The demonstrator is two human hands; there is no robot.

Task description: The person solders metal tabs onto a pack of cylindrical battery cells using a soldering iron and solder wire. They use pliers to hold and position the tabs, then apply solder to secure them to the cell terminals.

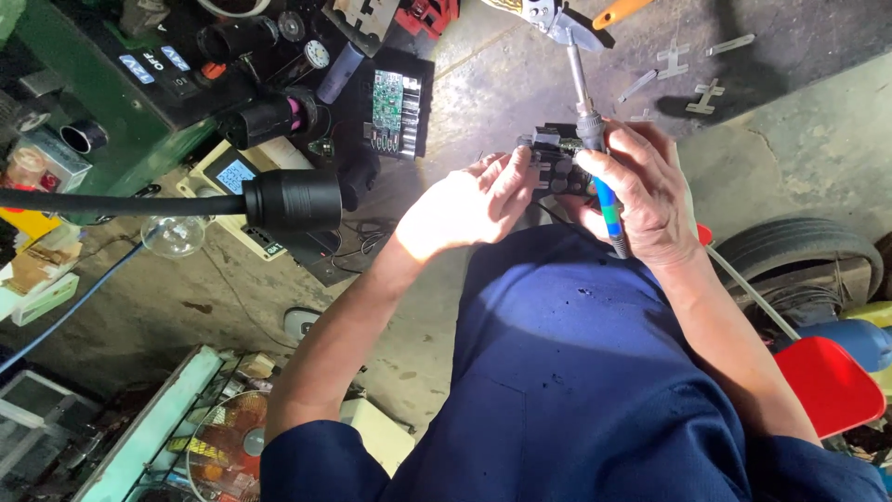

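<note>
Left of the fingers, hard sunlight falls across a stained grey concrete floor [483, 74], while a dark green metal cabinet [84, 93] sits further left; a worn black rubber tyre [799, 256] lies right of them, above a red plastic stool [832, 386]

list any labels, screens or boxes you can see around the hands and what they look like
Blue labels: small rounded tags on the green machine, upper left.
Small screen: blue square on a cream device, left of the hands.
Cardboard box: brown and worn, far left edge.
Circuit board: green rectangle in a black case, above the left hand.
</note>
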